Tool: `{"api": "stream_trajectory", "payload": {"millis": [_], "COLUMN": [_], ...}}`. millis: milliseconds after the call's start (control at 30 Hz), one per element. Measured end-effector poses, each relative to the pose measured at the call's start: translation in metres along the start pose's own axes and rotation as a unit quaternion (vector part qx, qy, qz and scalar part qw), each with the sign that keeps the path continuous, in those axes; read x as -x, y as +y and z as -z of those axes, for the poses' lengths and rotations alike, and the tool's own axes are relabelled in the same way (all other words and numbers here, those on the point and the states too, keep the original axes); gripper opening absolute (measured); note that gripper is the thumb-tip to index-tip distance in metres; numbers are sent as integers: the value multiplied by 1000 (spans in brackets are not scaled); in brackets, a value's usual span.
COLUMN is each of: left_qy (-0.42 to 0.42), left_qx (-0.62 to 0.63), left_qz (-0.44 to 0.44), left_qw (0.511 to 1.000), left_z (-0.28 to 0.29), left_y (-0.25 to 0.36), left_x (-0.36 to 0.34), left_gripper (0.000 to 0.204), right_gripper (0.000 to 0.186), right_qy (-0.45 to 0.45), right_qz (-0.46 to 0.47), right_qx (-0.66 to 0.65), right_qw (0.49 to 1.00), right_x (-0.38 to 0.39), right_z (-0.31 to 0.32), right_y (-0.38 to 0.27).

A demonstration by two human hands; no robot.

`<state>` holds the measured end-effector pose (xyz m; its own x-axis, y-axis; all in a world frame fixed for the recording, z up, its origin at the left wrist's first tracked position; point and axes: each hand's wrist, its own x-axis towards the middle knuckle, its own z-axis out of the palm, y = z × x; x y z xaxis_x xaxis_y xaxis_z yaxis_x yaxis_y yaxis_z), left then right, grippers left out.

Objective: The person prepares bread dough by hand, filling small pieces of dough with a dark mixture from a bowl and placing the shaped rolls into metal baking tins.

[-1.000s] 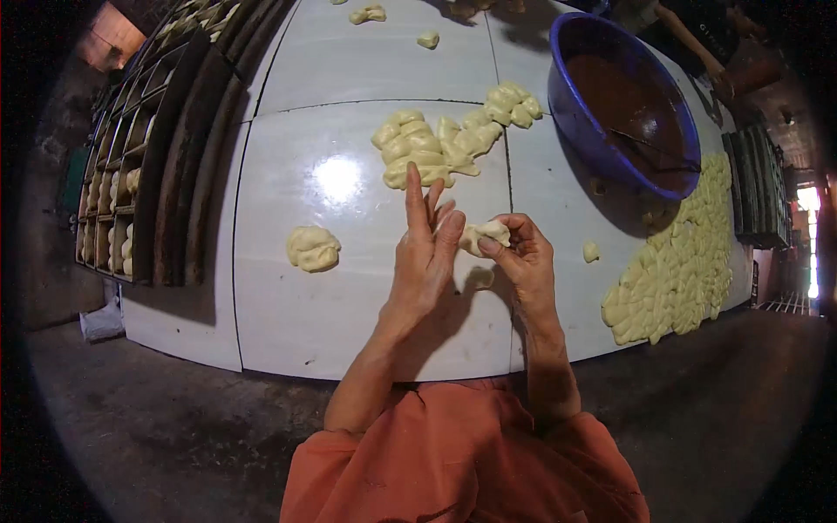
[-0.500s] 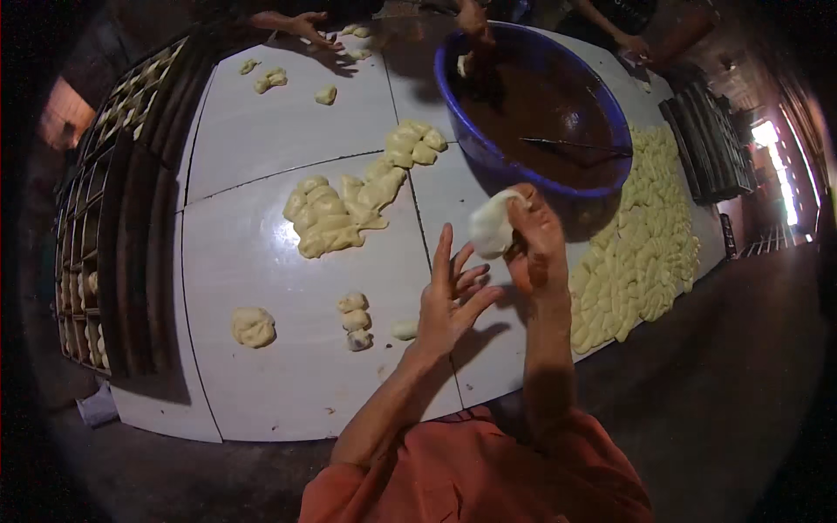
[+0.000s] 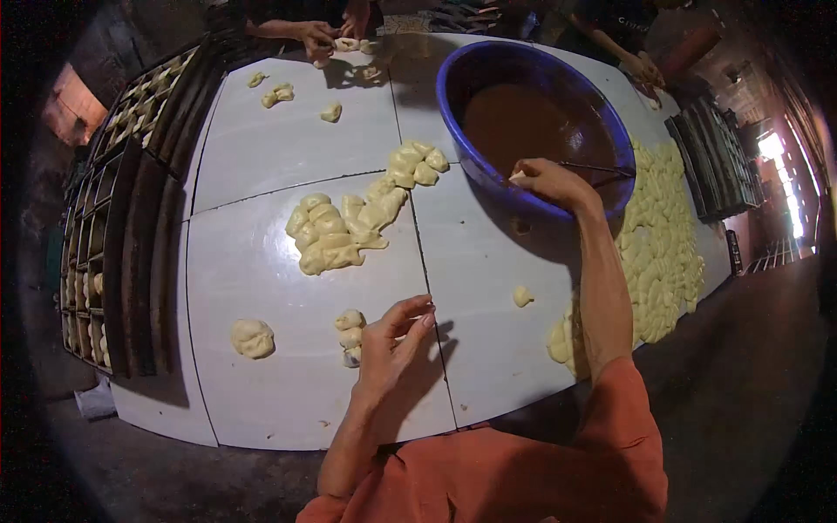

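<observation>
My right hand [image 3: 545,181] reaches over the rim of a big blue basin [image 3: 453,105] of brown filling and holds a small piece of pale dough at its fingertips. A thin utensil [image 3: 597,168] lies in the filling just beyond the hand. My left hand [image 3: 392,342] hovers over the white tabletop [image 3: 261,288] with its fingers curled and apart, holding nothing. It is right beside a few small dough lumps [image 3: 350,333]. A larger heap of dough pieces [image 3: 349,225] lies further out, in the middle of the table.
A single dough ball [image 3: 253,338] sits at the left and a small bit [image 3: 522,296] near the centre. Many shaped pieces [image 3: 663,253] cover the table's right side. Dark racks [image 3: 113,235] with dough stand at the left. Other people's hands [image 3: 318,39] work dough at the far end.
My right hand carried the dough piece from in front of me out to the blue basin. My left hand let go and dropped toward the small lumps. The view swung toward the basin.
</observation>
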<state>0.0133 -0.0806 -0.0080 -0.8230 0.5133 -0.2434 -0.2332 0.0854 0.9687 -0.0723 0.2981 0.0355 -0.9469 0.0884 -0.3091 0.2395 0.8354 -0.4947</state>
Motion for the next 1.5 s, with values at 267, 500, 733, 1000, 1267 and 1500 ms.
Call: {"api": "stream_trajectory", "payload": {"millis": [267,500,733,1000,1267,1500], "left_qy": [-24,-48,50,135,50,25], "left_qx": [17,266,422,243,233,176], "left_qz": [-47,-25,33,-12,73,60], "left_qw": [998,962,905,960,968,982], "left_z": [-20,-58,-15,11,51,59], "left_y": [3,18,-10,-11,11,26], "left_x": [-20,-52,-41,-23,-34,-21], "left_gripper": [34,42,33,38,34,36], "right_gripper": [25,16,29,31,22,32], "right_qy": [114,110,56,334,168,198], "right_qz": [1,71,76,158,56,228], "right_qx": [-391,-654,-622,-202,-544,-405], "right_qw": [913,745,778,907,820,863], "right_x": [30,74,103,104,100,104], "right_z": [5,-68,-138,-208,-204,-210], "right_y": [-30,-105,-123,-168,-183,-165]}}
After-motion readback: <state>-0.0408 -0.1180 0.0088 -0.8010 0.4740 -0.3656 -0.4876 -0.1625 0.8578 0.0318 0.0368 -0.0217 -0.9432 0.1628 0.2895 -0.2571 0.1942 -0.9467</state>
